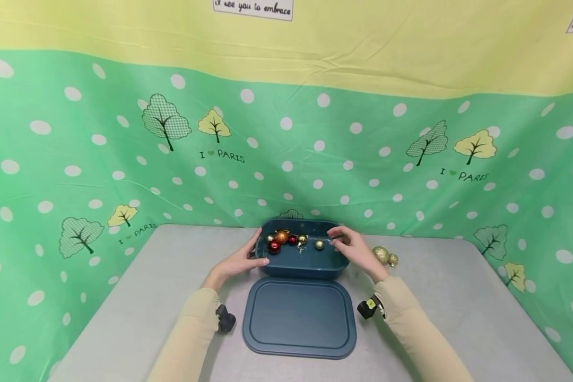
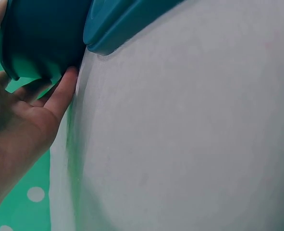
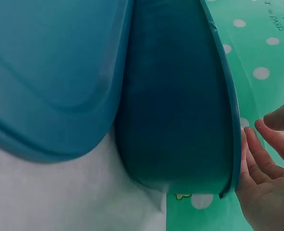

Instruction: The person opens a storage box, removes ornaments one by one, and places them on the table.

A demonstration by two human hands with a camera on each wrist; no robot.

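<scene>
The left hand [image 1: 240, 259] gripped the near end of the blue box [image 1: 297, 269], its thumb at the rim and its fingers along the outer wall. The right hand [image 1: 355, 247] was over the box's other end, fingers loosely bent, thumb and forefinger tips close together; whether they pinched anything could not be told. A small gold ball [image 1: 319, 244] lay inside, just left of the right fingertips. Nearer the left hand, a shiny red ball [image 1: 274, 247] and an orange ornament [image 1: 281, 236] lay grouped with smaller ones. Just right of the right hand, two glittery gold balls [image 1: 380, 254] rested on the table [image 1: 434, 297]. Between the forearms lay the blue lid [image 1: 300, 315], flat.
</scene>
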